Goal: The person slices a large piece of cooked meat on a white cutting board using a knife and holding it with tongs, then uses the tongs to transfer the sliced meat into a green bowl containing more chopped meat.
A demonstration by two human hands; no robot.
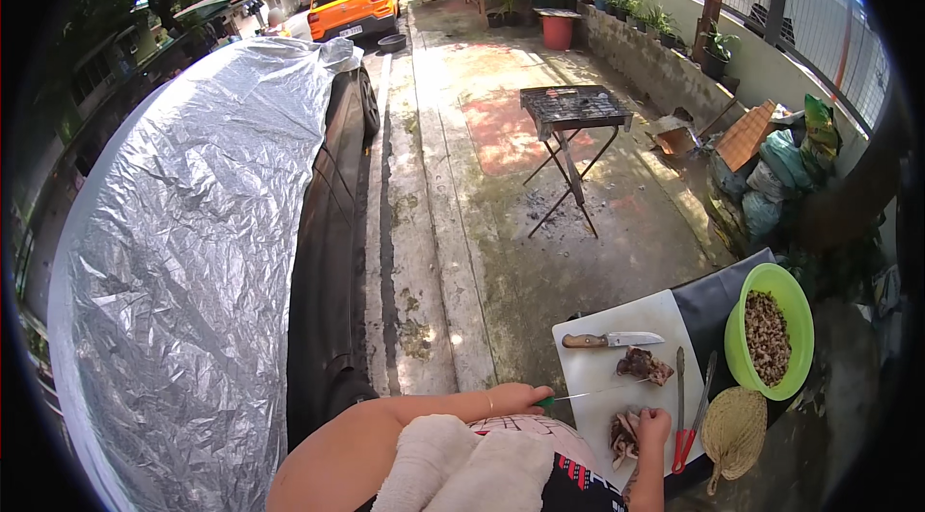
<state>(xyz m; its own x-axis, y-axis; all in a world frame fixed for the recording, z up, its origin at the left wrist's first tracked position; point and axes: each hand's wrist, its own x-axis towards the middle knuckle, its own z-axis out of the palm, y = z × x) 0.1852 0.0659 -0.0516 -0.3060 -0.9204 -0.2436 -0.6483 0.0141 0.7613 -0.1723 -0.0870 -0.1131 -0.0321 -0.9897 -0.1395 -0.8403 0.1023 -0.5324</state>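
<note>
My left hand (pixel 531 398) grips the green handle of a knife (pixel 578 394). Its thin blade points right across the white cutting board (pixel 600 367), the tip close to a charred chunk of meat (pixel 645 366). Lower on the board, my right hand (pixel 653 427) pinches sliced grilled meat (pixel 624 437). A second knife (pixel 613 340) with a wooden handle lies along the board's upper part. Metal tongs with red handles (pixel 683 448) rest at the board's right side. Beyond them stands a lime-green basin (pixel 737 338) holding chopped meat (pixel 767 342).
A woven fan (pixel 733 431) lies below the basin. Ahead is a charcoal grill (pixel 576 107) on folding legs. Filled plastic bags (pixel 773 176) are heaped by the right wall. A car under a silver cover (pixel 195 245) stands at left, an orange car (pixel 354 5) farther off.
</note>
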